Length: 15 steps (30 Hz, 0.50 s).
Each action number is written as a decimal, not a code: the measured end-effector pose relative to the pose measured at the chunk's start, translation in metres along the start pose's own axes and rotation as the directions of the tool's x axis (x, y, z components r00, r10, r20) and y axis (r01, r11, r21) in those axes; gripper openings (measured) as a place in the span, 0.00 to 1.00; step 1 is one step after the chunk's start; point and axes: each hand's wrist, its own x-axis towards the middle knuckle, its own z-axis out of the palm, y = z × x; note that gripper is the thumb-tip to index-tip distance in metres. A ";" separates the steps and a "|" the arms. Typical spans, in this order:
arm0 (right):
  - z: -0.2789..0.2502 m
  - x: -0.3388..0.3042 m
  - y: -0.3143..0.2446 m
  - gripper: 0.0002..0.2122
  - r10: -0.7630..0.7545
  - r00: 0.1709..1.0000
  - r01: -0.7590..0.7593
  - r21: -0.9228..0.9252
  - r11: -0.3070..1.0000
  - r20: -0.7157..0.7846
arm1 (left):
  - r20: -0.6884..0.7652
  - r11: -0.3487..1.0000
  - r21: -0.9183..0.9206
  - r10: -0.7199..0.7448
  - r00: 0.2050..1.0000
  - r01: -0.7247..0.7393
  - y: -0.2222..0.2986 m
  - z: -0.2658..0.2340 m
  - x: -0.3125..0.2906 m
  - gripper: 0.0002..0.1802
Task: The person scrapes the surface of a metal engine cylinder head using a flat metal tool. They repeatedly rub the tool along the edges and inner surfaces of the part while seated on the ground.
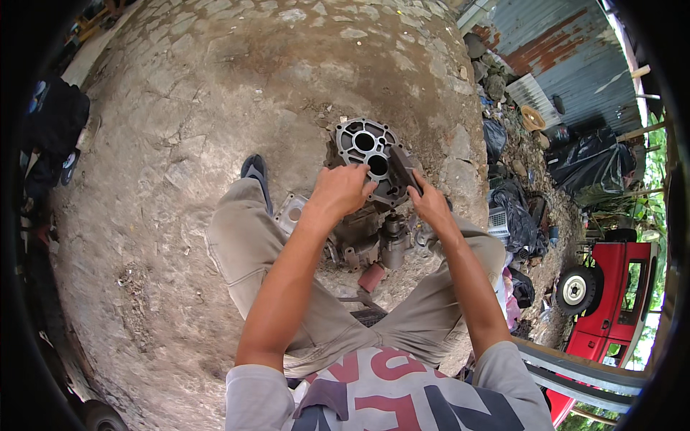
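Note:
Between my legs stands a metal gearbox housing [352,153], its pale flange face turned up and pierced by two large round bores. My left hand [338,192] grips the near-left edge of this housing, fingers curled over the rim close to the lower bore. In my right hand [433,205] is a dark, flat, oblong bar [402,165], held at its near end. The bar lies slanted across the right side of the flange face; whether it is a file or a sanding block I cannot tell. Its underside is hidden.
Below the housing sit a cylindrical metal part [394,241] and a reddish block [371,277]. A pale metal cover [290,212] lies by my left leg. Black plastic bags [514,215] and rubble line the right side. A red vehicle [611,294] stands far right.

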 end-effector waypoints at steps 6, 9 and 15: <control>0.033 -0.074 -0.011 0.27 -0.065 0.998 0.064 0.024 0.998 0.017 | -0.319 0.728 -0.685 -0.332 0.888 0.026 -0.017 -0.037 0.006 0.23; 0.035 -0.078 -0.005 0.27 0.109 0.994 -0.108 0.088 0.990 -0.007 | -0.219 0.305 -0.950 -0.514 0.830 -0.063 0.001 -0.065 -0.010 0.22; 0.023 -0.076 -0.005 0.28 0.093 0.995 -0.095 0.029 0.995 0.044 | 0.062 -0.362 -0.913 -0.580 0.812 -0.188 0.002 -0.051 -0.023 0.18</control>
